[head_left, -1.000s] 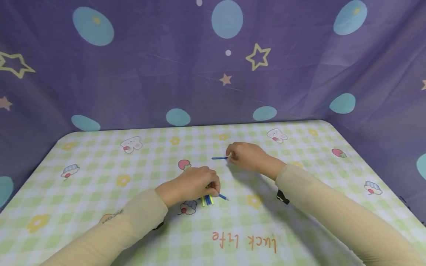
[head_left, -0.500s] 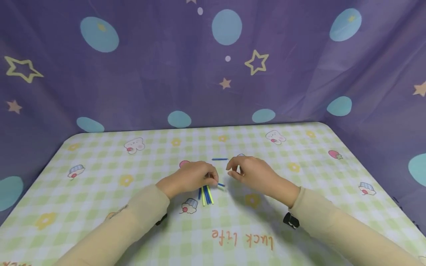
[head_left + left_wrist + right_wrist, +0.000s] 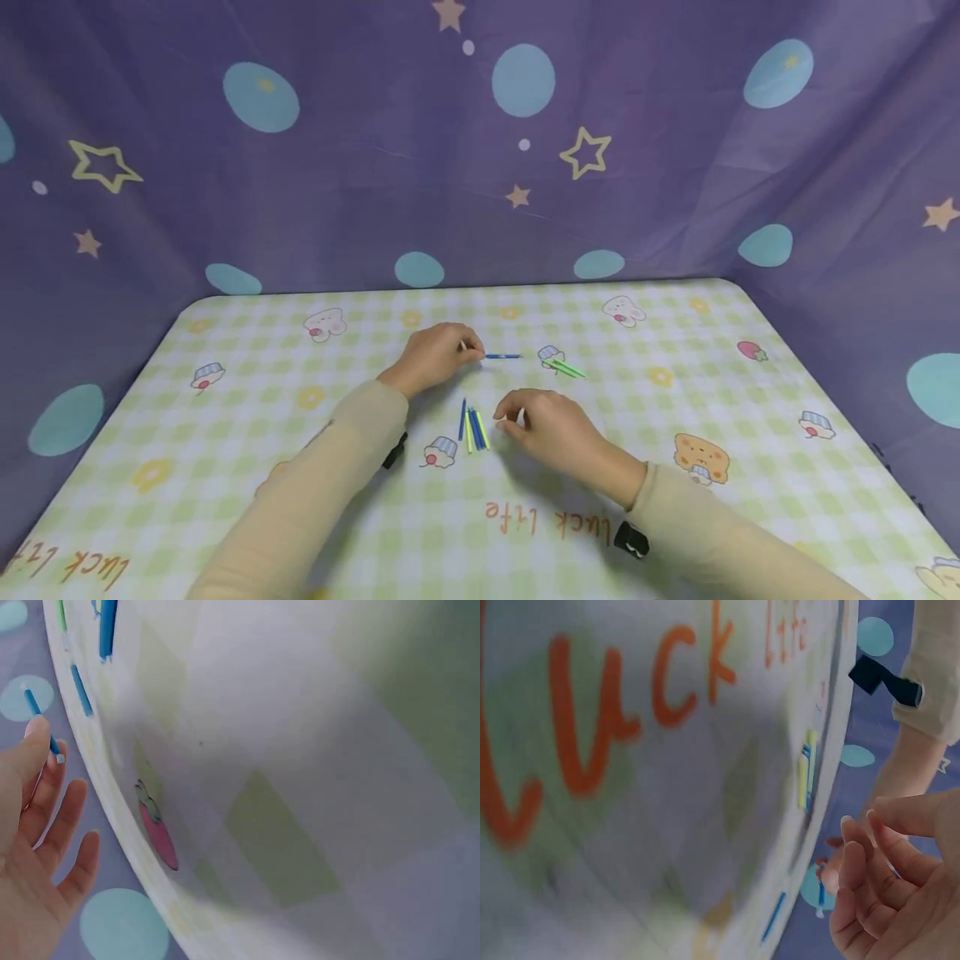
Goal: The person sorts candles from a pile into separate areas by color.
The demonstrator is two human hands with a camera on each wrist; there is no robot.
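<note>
We note left grip (image 3: pixel 437 354) pinching one blue stick (image 3: pixel 32 702). Second blue stick (image 3: pixel 504 357) lies on surface (image 3: pixel 405 542) just to its right, long axis left-to-right; left grip nearer. Right grip (image 3: pixel 555 429) loosely bent, nothing held.

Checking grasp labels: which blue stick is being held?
The blue stick pinched in the left hand; the other blue sticks lie on the tablecloth.

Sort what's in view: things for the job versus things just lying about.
For the job: blue stick, pinched in the left hand; blue and yellow sticks near the right hand; green sticks, probably.

Just there: checked tablecloth; purple curtain.
</note>
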